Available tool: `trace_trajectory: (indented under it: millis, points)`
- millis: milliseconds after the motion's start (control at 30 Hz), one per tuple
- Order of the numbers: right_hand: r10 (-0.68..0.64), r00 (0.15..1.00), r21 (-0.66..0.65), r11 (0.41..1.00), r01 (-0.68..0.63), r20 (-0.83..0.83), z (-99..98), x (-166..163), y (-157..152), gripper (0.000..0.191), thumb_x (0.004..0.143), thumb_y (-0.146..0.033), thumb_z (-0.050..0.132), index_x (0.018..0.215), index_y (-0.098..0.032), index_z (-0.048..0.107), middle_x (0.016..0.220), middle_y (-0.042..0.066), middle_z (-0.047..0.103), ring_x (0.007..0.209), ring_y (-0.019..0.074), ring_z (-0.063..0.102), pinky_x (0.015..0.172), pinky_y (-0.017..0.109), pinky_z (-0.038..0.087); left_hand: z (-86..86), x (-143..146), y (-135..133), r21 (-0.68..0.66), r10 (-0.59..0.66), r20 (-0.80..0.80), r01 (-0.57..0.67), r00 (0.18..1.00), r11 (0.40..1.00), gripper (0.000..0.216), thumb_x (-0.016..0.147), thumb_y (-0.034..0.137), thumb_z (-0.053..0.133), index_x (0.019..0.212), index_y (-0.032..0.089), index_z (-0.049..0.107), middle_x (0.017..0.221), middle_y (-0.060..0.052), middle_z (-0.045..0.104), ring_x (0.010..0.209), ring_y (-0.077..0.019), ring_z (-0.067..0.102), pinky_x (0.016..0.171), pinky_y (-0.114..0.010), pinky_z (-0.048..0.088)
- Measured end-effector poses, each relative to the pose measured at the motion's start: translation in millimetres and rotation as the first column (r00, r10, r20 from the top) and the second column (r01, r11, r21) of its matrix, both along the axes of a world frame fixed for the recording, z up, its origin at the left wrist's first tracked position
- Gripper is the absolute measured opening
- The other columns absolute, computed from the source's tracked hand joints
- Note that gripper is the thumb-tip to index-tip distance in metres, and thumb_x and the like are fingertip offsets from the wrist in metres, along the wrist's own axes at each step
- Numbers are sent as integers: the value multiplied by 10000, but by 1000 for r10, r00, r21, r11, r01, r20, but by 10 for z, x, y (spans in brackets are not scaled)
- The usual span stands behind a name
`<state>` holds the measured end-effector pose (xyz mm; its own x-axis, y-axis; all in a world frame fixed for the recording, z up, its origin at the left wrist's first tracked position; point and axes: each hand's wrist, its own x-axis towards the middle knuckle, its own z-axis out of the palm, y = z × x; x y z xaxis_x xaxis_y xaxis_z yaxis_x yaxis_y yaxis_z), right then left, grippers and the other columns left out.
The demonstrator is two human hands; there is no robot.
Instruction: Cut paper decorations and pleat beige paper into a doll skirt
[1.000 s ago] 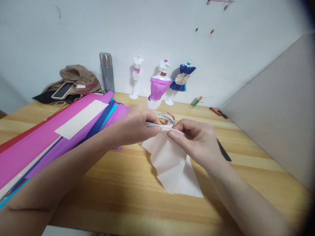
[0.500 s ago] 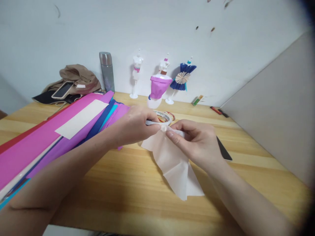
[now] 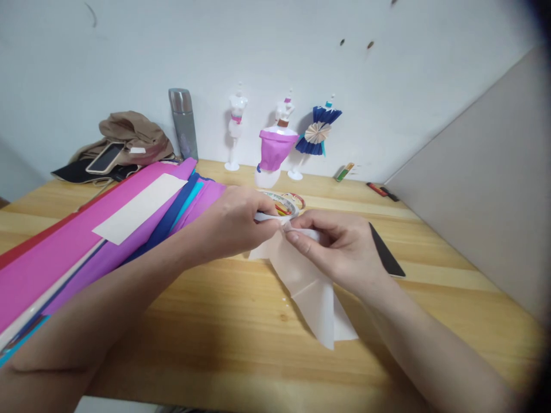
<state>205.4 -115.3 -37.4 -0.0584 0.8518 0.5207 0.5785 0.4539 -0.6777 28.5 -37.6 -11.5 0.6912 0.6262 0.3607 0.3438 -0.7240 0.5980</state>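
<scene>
Cream paper sheet (image 3: 307, 281) hangs in folds from its gathered top edge, above the wooden tabletop (image 3: 215, 338), in front of me and between my two hands. I cannot tell whether its lower corners touch the wood. The tabletop spans the whole working area. To my left, beyond the left forearm, lies a stack of coloured sheets (image 3: 64, 252) in magenta, purple, navy and turquoise. Near the wall stand a grey flask (image 3: 185, 126) and a dress form with a purple wrap (image 3: 278, 150).

My right hand (image 3: 340, 244) is closed in a pinch, thumb against fingers, on the top edge of the sheet. My left hand (image 3: 245, 215) is closed on the near rim of a white tape roll (image 3: 294, 211), with the thumb tip beside the gathered edge; I cannot tell whether that thumb also grips the paper.

Handling: I judge the sheet very light, soft and limp, with little stiffness beyond its creases. It should tear or wrinkle under a hard pull. Take hold at the gathered edge, where the layers lie together, using fingertips and light pressure; leave the single-layer lower part free. The roll appears rigid and suits a rim grip.
</scene>
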Motion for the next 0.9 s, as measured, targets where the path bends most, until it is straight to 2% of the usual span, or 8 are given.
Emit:
trace_trajectory:
  millis: [133, 567, 900]
  points:
    - [27, 1000, 19, 999, -27, 2, -6, -3, -11, 135, 854, -172, 666, 725, -209, 680, 686, 0, 721, 637, 160, 667, 634, 283, 523, 14, -3, -19, -13, -13, -7, 13, 1000, 1000, 235, 771, 187, 511, 541, 150, 533, 498, 50, 333, 543, -75, 297, 502, -238, 212]
    - [6, 999, -68, 998, -9, -47, 34, -15, -17, 129, 838, -216, 670, 710, -208, 683, 700, 13, 723, 632, 162, 648, 600, 283, 495, 22, -4, -27, -18, -12, 25, 13, 1000, 1000, 238, 780, 179, 537, 544, 151, 530, 496, 57, 351, 536, -72, 321, 499, -224, 232]
    - [-103, 995, -83, 991, 103, 12, 37, -20, -9, 231, 839, -280, 685, 633, -203, 612, 557, -5, 574, 563, 153, 561, 542, 284, 426, 12, -24, -23, 49, -64, 75, 61, 995, 997, 236, 770, 131, 519, 536, 152, 495, 488, 60, 355, 532, -69, 317, 505, -224, 233]
